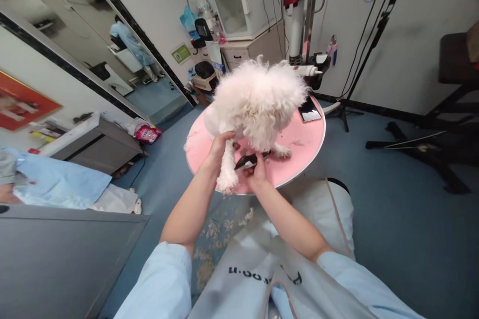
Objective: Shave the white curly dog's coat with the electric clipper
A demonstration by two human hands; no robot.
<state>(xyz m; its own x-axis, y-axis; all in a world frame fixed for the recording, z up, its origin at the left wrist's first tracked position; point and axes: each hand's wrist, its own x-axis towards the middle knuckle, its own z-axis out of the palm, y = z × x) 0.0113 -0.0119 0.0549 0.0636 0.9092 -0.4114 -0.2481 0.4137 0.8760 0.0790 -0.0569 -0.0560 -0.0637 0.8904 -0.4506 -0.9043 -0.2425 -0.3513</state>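
A fluffy white dog sits on a round pink grooming table, its head lowered. Around the upper part of one front leg my left hand is closed, and that paw rests near the table's front edge. My right hand grips a black hair clipper, held low in front of the dog's chest, beside the held leg. The clipper's far end is partly hidden under the dog's fur. The dog's other front paw lies on the tabletop to the right.
A phone lies on the table's right side, with a white nozzled bottle behind. Cut fur litters the floor. A tripod stand and a black stool are at right. A mirror reflects a person.
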